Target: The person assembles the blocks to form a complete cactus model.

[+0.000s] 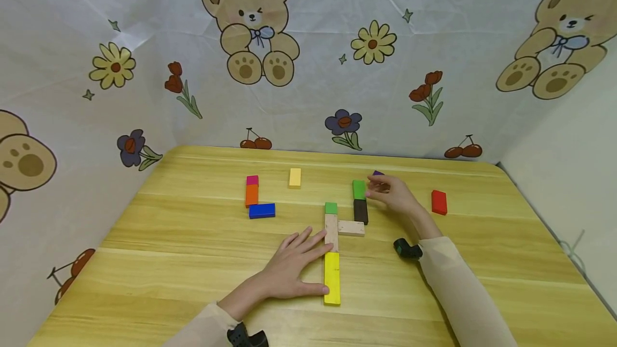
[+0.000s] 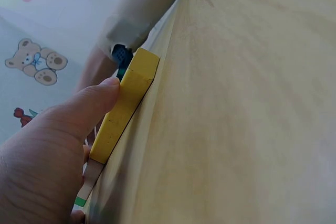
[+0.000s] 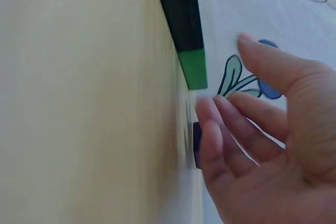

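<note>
My left hand (image 1: pixel 294 269) lies with fingers spread at the left side of a column of blocks. Its thumb touches the long yellow block (image 1: pixel 332 285), and a fingertip rests by the plain wood block (image 1: pixel 331 224) above it. A small green block (image 1: pixel 331 208) tops that column. My right hand (image 1: pixel 395 195) hovers beside a green block (image 1: pixel 359 189), thumb and fingers apart with nothing between them in the right wrist view. Below that green block sits a dark brown block (image 1: pixel 360 211). A purple block (image 3: pixel 197 145) is partly hidden behind the right fingers.
Another plain wood block (image 1: pixel 352 228) lies crosswise right of the column. On the left, pink (image 1: pixel 252 180), orange (image 1: pixel 251 195) and blue (image 1: pixel 262 211) blocks form an L. A pale yellow block (image 1: pixel 295 178) stands at the back, a red block (image 1: pixel 439 202) at the right.
</note>
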{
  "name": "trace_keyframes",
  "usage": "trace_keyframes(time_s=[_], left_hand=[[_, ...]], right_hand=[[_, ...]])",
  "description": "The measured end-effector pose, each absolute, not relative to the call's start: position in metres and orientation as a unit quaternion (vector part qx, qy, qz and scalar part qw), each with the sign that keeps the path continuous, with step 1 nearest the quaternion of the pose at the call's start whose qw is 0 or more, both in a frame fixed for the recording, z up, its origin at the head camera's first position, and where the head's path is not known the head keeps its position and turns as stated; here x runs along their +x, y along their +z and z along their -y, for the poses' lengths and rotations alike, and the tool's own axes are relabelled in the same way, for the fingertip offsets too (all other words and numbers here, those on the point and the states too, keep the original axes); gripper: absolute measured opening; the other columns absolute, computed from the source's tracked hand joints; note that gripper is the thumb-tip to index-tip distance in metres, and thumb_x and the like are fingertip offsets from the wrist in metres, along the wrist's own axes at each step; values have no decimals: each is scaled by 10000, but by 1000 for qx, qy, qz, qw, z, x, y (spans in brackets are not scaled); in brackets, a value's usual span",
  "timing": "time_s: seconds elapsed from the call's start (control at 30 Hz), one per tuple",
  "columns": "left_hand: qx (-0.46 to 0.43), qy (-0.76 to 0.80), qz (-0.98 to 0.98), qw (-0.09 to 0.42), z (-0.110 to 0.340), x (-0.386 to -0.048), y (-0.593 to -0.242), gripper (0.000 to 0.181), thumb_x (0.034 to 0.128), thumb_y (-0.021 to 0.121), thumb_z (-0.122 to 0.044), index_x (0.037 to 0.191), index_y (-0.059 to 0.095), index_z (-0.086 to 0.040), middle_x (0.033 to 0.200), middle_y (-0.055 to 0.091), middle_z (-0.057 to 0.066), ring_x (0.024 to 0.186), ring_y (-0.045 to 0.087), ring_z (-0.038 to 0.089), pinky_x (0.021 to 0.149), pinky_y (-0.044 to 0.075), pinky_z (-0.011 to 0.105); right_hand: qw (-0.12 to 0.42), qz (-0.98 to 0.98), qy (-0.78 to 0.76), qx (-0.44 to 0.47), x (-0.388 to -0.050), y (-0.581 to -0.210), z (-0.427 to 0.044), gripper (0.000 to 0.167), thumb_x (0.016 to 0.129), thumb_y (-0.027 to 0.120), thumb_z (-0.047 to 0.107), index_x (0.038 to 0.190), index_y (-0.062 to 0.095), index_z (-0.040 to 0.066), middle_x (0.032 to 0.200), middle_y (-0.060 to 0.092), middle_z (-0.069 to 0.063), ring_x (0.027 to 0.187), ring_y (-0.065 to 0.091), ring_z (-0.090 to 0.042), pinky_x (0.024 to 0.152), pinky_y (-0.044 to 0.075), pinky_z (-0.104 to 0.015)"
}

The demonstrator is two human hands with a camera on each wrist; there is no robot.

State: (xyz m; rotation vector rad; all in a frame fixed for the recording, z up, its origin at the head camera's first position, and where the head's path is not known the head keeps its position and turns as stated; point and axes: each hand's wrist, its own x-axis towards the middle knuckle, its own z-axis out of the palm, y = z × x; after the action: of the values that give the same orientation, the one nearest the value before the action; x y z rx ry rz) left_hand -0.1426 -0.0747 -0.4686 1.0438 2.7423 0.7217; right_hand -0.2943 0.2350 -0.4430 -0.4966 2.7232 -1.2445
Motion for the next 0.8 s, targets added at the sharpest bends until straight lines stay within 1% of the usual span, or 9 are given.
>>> trace_keyframes(time_s=[0.07,0.13,0.23,0.33,0.4,0.5,0.67,0.8], left_hand=[[346,238,-906,60,74,-142,-469,834,838,600,-667,1535,330,-297,1644,146,-60,1527,89,291,1192,137,555],[347,238,-905,60,74,-142,-469,833,841,598,-664,1536,329,-293,1645,141,-59,1526,89,296,1191,138,558],[348,236,-905,60,74,-142,-469,834,843,594,-663,1538,324,-290,1646,133,-59,1525,90,304,1190,139,560],[349,233,-906,60,74,-143,-469,837,844,589,-667,1541,316,-292,1646,126,-62,1525,87,305,1191,136,557],[350,230,-906,58,75,-143,-469,837,845,588,-668,1541,316,-291,1646,128,-59,1524,89,305,1191,138,558],[353,230,-906,51,75,-145,-470,836,844,591,-665,1538,325,-283,1645,143,-46,1522,97,310,1189,144,560],[355,240,-902,50,75,-145,-472,837,842,593,-665,1538,328,-281,1644,152,-41,1522,100,310,1187,142,565],[352,246,-901,55,75,-143,-471,838,842,596,-664,1538,328,-280,1644,150,-44,1523,97,311,1187,138,567]], right_hand=[[29,-895,-414,-165,-285,-443,-236,558,932,678,229,1397,502,-23,1316,593,-227,1141,588,-376,949,503,-482],[17,-890,-423,-170,-274,-444,-236,569,935,673,242,1419,488,7,1396,536,-214,1237,531,-397,1003,458,-549],[13,-888,-417,-193,-258,-448,-234,598,930,678,257,1447,465,47,1510,426,-177,1376,396,-402,1086,362,-586],[14,-894,-389,-221,-243,-453,-230,667,907,704,283,1477,430,71,1575,332,-148,1450,271,-405,1131,264,-621],[9,-899,-368,-236,-236,-457,-228,702,894,717,291,1489,412,76,1597,289,-140,1470,218,-410,1135,223,-646],[0,-904,-352,-241,-231,-460,-227,730,883,728,290,1501,394,89,1606,270,-133,1483,179,-412,1138,187,-663],[-4,-906,-347,-244,-229,-461,-226,741,878,731,283,1507,386,98,1604,271,-142,1485,157,-425,1138,167,-673],[3,-911,-329,-250,-228,-462,-226,727,888,713,327,1504,395,106,1604,277,-136,1482,158,-435,1124,152,-698]])
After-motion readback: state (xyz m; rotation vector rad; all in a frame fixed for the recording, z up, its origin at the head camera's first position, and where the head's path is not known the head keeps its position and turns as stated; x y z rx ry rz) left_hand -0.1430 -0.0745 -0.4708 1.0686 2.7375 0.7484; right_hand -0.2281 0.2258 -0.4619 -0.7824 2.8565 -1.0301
